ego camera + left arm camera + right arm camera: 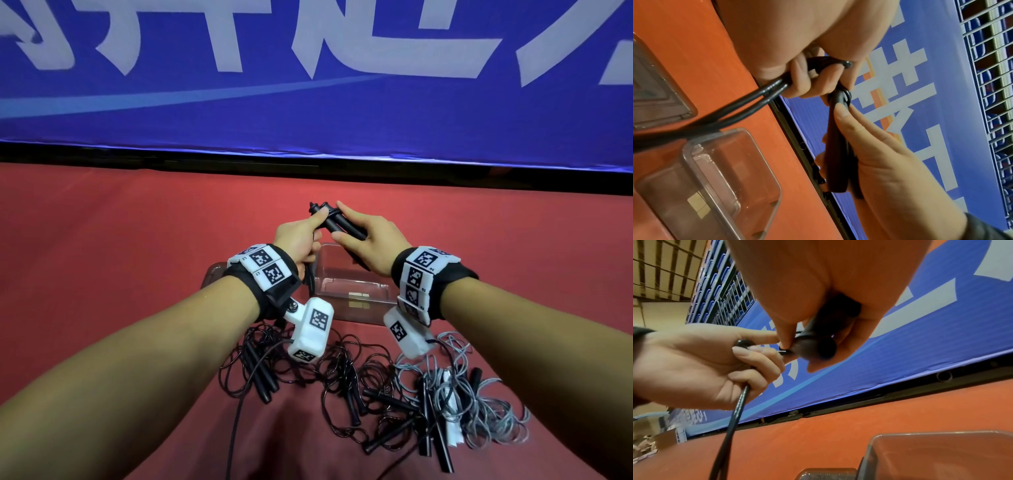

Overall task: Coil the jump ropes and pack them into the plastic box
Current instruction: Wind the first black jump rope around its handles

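Head view is showing both hands raised over the red table point(102, 240), working one black jump rope. Right hand point(371, 241) is clenching around the pair of black handles point(342, 224), fingers and thumb wrapped on them; the handles are lying side by side, long axis running from the right palm up and away toward the left hand, cord ends pointing at the left fingertips. Left hand point(301, 236) is pinching the black cord point(764, 92) right at those handle tips, and the left wrist view is showing two strands trailing down out of its curled fingers, so it's gripping cord, not handles. Hands are nearly touching at the handle tips. Clear plastic box point(352, 291) is sitting directly beneath and slightly nearer than the hands, opening up, looking empty apart from a small label on its floor; its lid point(214, 274) is lying just to the left of it. My read: wrapping is at the start, most cord is hanging loose below the left hand. Next move turns on the left hand leading cord around the handle axis while the right is holding them steady. Remaining tangle of black ropes point(308, 377) and grey ropes point(462, 394) is sitting on the table near the body, unpacked.
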The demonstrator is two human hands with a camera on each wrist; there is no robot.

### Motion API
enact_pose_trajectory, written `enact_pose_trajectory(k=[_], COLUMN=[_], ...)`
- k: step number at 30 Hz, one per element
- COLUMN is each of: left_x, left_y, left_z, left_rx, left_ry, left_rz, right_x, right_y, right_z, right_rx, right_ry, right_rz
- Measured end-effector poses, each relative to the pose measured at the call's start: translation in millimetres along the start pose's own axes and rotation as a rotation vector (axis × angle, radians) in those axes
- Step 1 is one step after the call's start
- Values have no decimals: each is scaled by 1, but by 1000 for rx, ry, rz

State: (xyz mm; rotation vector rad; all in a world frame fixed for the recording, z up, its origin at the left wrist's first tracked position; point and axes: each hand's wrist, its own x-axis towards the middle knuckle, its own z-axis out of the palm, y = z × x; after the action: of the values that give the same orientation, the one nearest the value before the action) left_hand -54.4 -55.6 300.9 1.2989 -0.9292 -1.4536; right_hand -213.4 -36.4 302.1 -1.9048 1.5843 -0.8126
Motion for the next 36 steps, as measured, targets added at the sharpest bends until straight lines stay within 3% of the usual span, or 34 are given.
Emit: enact_pose_trajectory(k=[3,7,9,16,21,27,30,33,36], left_x=[-1,0,0,0,-10,1,3,7,7], left_y=[1,6,6,2,2,-5,-7,-4,5], left_z=[1,2,2,-5,5,4,2,2,3], left_rx=[-71,-127,-127,90,177,233,240,178,71], left_ry=[-39,-97,-127,-49,-76,97,163,141,86], left_rz=[-14,6,24,227,325,358,357,290,221], right_x=[-2,-7,-10,-7,-2,-6,-8,-8,-9], right_y=[-1,-7,-7,-9,-10,-8,-13,-17,-20], right_z=[-2,-5,-7,-3,-4,4,7,9,8], right_rx=[223,712,801,588,432,-192,-336,-238,141], right_ry=[-42,-159,-235,-124,-41,33,33,-44,-127], right_rz=[16,152,204,122,60,-146,-130,-60,-7])
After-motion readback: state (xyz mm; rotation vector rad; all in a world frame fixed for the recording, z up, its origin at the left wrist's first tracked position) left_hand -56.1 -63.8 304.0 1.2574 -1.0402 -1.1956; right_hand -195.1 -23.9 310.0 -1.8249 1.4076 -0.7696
